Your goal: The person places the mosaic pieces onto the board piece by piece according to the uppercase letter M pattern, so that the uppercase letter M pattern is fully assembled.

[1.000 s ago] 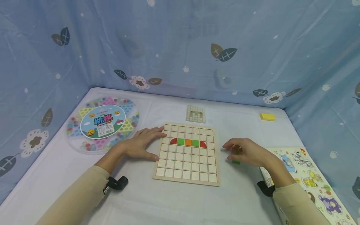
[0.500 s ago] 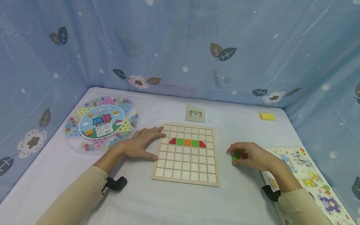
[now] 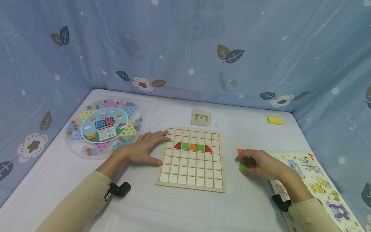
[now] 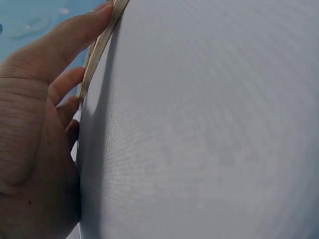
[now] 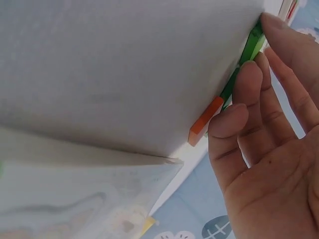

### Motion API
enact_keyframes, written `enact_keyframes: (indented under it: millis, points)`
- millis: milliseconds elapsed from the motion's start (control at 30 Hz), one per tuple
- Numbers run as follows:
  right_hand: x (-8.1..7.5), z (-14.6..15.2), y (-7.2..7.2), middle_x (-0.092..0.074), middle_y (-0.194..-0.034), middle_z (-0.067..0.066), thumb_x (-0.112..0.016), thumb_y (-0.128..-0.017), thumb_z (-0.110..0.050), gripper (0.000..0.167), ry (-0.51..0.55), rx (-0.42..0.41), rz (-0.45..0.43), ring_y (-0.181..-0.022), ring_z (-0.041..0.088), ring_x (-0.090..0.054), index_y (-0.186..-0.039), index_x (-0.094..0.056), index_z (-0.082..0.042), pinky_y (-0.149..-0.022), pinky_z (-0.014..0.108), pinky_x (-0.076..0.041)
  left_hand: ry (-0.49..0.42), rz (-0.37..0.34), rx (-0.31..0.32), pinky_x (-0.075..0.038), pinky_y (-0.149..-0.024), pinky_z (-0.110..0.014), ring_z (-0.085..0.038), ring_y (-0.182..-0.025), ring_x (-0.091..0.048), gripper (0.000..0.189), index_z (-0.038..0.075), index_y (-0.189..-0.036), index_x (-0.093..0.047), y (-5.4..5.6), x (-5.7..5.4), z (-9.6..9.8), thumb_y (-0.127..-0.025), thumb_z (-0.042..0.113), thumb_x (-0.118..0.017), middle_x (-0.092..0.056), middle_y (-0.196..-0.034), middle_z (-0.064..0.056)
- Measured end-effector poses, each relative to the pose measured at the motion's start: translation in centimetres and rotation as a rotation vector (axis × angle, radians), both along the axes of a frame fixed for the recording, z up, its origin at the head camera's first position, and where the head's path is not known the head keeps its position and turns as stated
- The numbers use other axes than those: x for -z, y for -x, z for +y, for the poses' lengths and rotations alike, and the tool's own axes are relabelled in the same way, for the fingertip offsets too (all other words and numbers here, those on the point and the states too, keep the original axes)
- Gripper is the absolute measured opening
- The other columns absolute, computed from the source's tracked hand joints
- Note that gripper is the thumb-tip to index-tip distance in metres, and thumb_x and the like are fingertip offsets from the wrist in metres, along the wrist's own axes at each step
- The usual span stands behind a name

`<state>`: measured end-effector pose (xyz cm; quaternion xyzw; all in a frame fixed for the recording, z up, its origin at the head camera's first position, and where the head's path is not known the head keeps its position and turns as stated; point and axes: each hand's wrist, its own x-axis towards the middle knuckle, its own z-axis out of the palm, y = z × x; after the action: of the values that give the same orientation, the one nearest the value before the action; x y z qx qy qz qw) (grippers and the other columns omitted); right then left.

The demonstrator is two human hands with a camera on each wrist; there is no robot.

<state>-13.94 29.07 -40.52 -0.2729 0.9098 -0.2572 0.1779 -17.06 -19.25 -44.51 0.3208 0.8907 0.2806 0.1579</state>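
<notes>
A wooden grid board (image 3: 185, 188) lies mid-table in the head view. Across one of its rows run a red quarter-round, a green tile, an orange tile (image 3: 192, 147), another green tile and a second red quarter-round. My left hand (image 3: 144, 148) rests along the board's left edge, thumb and fingers spread and touching the rim. To the right of the board, my right hand (image 3: 259, 163) curls thumb and fingers round a green tile (image 5: 253, 42) at the table surface. Another green tile (image 5: 230, 87) and an orange piece (image 5: 207, 119) lie beside its fingers.
A small pattern card (image 3: 201, 117) lies behind the board. At the left is a round Chinese checkers set (image 3: 105, 125). A yellow block (image 3: 274, 120) sits at the back right. An animal-sticker sheet or box (image 3: 318, 180) lies under the right forearm.
My right hand has moved slightly right and toward me, and its fingers have drawn in round the green tile. An orange piece now shows beside it. The left hand stays on the board.
</notes>
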Motion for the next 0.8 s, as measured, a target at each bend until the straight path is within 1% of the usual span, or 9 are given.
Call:
enact_keyframes:
  millis: [100,267,400,500,633,733,800]
  points:
    - [0.0,-0.1,-0.1,-0.064,-0.097,-0.006,-0.082,-0.087,-0.013,0.036,0.037,-0.009,0.004,-0.079,0.009,-0.055,-0.121,-0.068,-0.015,-0.066,0.023,-0.049,0.004,0.008,0.004,-0.003,-0.123,-0.066,-0.041,-0.157,-0.011,0.092,0.026,-0.158,-0.038,0.1,0.0,0.0,-0.082,0.058,-0.078,-0.012,-0.173,-0.003]
    - [-0.1,-0.4,0.0,-0.067,-0.105,-0.005,-0.080,-0.089,-0.011,0.034,0.164,-0.022,0.038,-0.087,0.014,-0.059,-0.122,-0.069,-0.014,-0.067,0.024,-0.051,0.008,-0.007,0.004,-0.003,-0.123,-0.067,-0.042,-0.158,-0.009,0.092,0.027,-0.158,-0.037,0.1,0.0,0.0,-0.082,0.059,-0.078,-0.011,-0.174,-0.003]
    - [-0.3,-0.8,0.5,-0.064,-0.111,-0.006,-0.076,-0.093,-0.010,0.034,0.224,-0.021,0.092,-0.094,0.012,-0.058,-0.125,-0.068,-0.015,-0.075,0.027,-0.057,0.011,-0.009,-0.004,-0.001,-0.124,-0.065,-0.040,-0.158,-0.008,0.093,0.026,-0.159,-0.036,0.1,-0.2,0.0,-0.082,0.057,-0.079,-0.010,-0.174,-0.003]
    - [-0.6,-1.1,0.7,-0.064,-0.114,-0.002,-0.074,-0.095,-0.009,0.033,0.251,-0.011,0.105,-0.096,0.011,-0.059,-0.127,-0.067,-0.014,-0.079,0.029,-0.059,0.014,0.000,-0.002,-0.001,-0.124,-0.065,-0.039,-0.158,-0.009,0.093,0.026,-0.159,-0.036,0.2,-0.2,0.0,-0.082,0.058,-0.078,-0.010,-0.174,-0.003]
    - [-0.7,-1.4,0.8,-0.065,-0.122,0.006,-0.072,-0.096,-0.009,0.032,0.277,0.010,0.080,-0.103,0.012,-0.064,-0.128,-0.066,-0.011,-0.083,0.030,-0.059,0.011,-0.003,0.005,-0.002,-0.123,-0.066,-0.040,-0.158,-0.009,0.093,0.027,-0.159,-0.036,0.2,-0.1,0.1,-0.082,0.059,-0.078,-0.011,-0.174,-0.003]
    - [-0.6,-1.7,0.9,-0.064,-0.125,0.009,-0.070,-0.097,-0.009,0.032,0.300,0.012,0.058,-0.109,0.017,-0.067,-0.129,-0.066,-0.010,-0.086,0.030,-0.059,0.013,-0.008,0.006,-0.002,-0.123,-0.066,-0.040,-0.158,-0.010,0.092,0.027,-0.158,-0.037,0.1,-0.1,0.1,-0.082,0.059,-0.078,-0.011,-0.174,-0.002]
    - [-0.5,-1.8,1.0,-0.062,-0.126,0.013,-0.069,-0.098,-0.008,0.032,0.324,-0.001,0.044,-0.110,0.021,-0.068,-0.130,-0.065,-0.008,-0.088,0.030,-0.059,0.013,-0.009,0.004,-0.003,-0.123,-0.066,-0.040,-0.157,-0.011,0.092,0.027,-0.158,-0.037,0.1,-0.1,0.1,-0.082,0.059,-0.078,-0.011,-0.174,-0.002]
